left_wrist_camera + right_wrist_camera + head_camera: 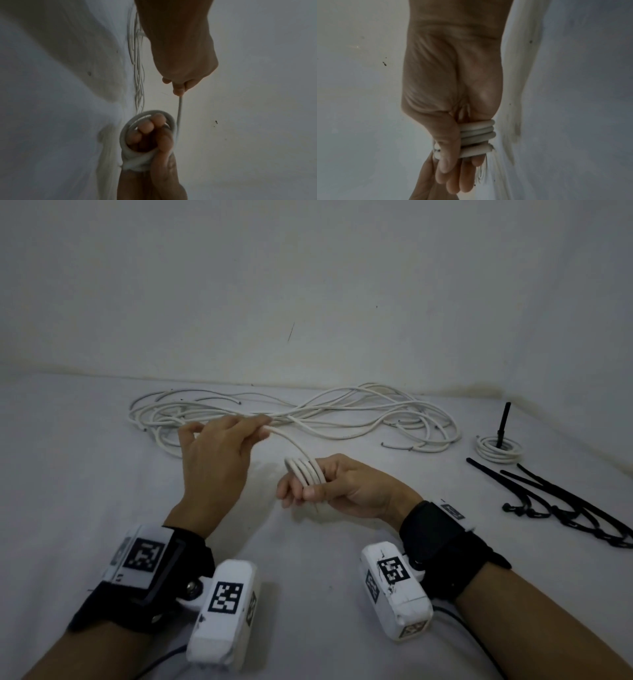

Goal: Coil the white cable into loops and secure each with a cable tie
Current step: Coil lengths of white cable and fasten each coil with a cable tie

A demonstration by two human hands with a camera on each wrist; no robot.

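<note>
A long white cable (342,412) lies in a loose tangle at the back of the white surface. One strand rises from it to my left hand (262,430), which pinches it between thumb and fingertips; the pinch (178,90) also shows in the left wrist view. From there the strand curves down to a small coil (306,472) of several turns wound round the fingers of my right hand (298,491). My right thumb (447,155) presses the coil (477,135) against the fingers. The two hands are a short way apart, the left higher.
At the right lies a small finished white coil (498,451) with a black cable tie (503,422) sticking up from it. Several loose black cable ties (565,501) lie in front of it near the right edge. A pale wall (308,285) closes the back.
</note>
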